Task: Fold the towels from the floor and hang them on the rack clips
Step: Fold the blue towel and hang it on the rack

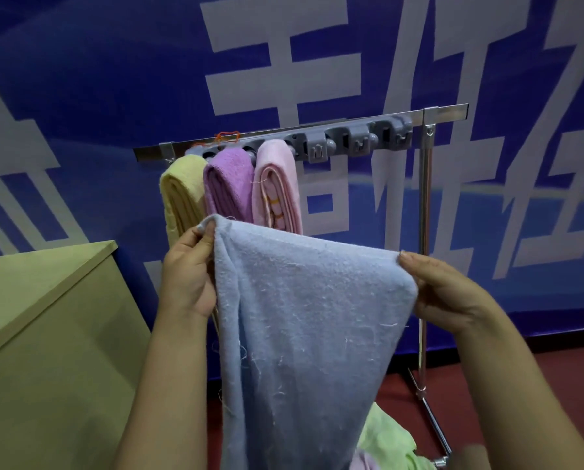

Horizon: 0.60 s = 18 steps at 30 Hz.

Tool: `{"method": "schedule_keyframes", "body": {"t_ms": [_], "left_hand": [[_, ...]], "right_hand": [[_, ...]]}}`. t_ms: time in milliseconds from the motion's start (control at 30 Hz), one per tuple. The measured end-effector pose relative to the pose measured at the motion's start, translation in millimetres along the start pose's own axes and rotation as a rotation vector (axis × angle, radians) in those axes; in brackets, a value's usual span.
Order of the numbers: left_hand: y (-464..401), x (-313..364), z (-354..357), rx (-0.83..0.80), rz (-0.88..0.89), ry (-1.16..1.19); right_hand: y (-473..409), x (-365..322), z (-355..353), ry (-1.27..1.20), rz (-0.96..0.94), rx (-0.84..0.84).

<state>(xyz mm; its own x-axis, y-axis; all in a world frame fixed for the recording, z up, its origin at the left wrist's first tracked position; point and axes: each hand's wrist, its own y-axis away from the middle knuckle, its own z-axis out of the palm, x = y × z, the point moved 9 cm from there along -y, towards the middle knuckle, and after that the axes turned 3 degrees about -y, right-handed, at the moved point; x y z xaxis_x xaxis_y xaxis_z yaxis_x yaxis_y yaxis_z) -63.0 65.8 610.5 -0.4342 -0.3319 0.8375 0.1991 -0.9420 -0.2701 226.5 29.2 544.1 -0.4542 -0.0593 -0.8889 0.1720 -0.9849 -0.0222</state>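
The soft light-blue towel hangs in front of the metal rack, held up at its top edge. The left hand pinches one corner, the right hand grips the other. Behind it, yellow, purple and pink folded towels hang from grey clips.

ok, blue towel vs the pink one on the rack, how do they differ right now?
The blue towel is held up at its top edge by the left hand and right hand; the pink towel hangs from the rack clips. The blue towel is spread wide and loose, while the pink towel is folded into a narrow strip. The pink towel shows an orange stripe; the blue towel looks plain. Both hang downward.
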Motion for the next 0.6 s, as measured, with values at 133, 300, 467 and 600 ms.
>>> {"method": "schedule_keyframes", "body": {"t_ms": [133,300,467,600], "left_hand": [[-4,-27,-13,0.016,-0.087,-0.078],[2,-60,-51,0.133,-0.158,-0.426],[29,-75,-42,0.147,-0.209,-0.491],[46,-66,-5,0.081,-0.155,-0.453]], "right_hand": [[-2,22,3,-0.392,0.093,0.110],[-6,45,15,-0.543,0.154,0.229],[-9,47,12,-0.429,0.015,0.318],[0,36,21,-0.017,-0.109,0.361]]}}
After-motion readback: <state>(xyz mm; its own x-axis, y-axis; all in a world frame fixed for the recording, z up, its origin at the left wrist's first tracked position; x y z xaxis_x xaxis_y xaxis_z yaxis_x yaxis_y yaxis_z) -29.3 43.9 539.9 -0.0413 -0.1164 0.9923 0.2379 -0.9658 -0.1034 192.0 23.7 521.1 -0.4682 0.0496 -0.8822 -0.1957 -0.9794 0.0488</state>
